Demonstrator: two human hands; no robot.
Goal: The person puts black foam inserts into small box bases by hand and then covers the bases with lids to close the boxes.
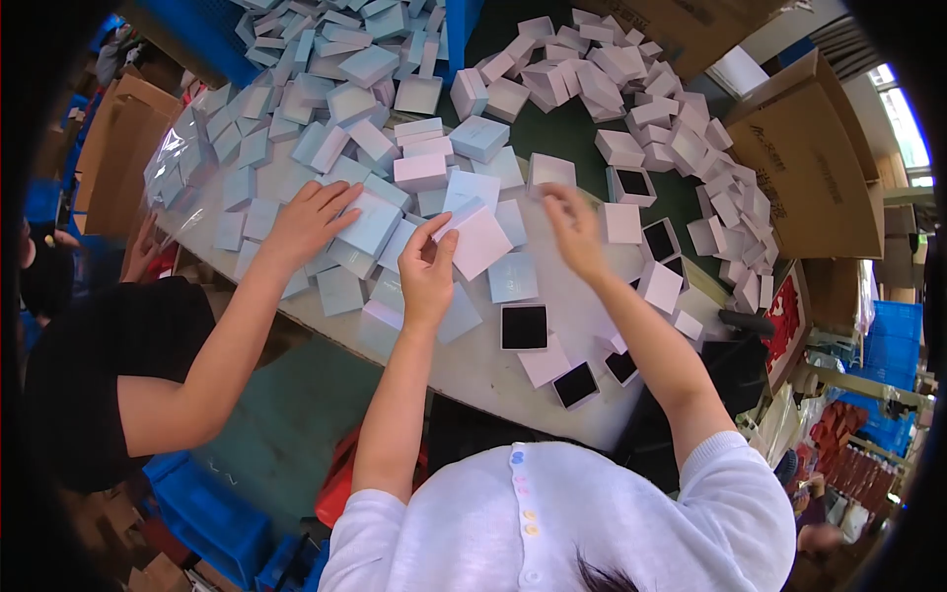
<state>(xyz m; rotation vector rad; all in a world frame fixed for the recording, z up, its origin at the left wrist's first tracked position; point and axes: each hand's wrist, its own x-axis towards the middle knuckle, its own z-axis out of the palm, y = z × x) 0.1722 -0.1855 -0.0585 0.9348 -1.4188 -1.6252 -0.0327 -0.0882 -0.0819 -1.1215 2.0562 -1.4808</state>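
Note:
My left hand (429,274) is closed on a small pinkish-white box (475,240), pinched between thumb and fingers above the pile. My right hand (574,232) is slightly blurred, its fingers stretched out and apart with nothing visible in them. Just beyond those fingertips lies another pale pink box (552,172); I cannot tell whether they touch. Pale blue boxes (513,277) lie around and under my left hand. Nearer to me sits an open box with a black insert (524,327), and a second black-lined box (575,385) is beside it.
At my left, another person's hand (314,222) rests on a blue box (369,219). Heaps of pale boxes (681,138) cover the table's (587,419) far side. A large cardboard carton (804,163) stands at right. Blue crates (212,518) sit low on the left.

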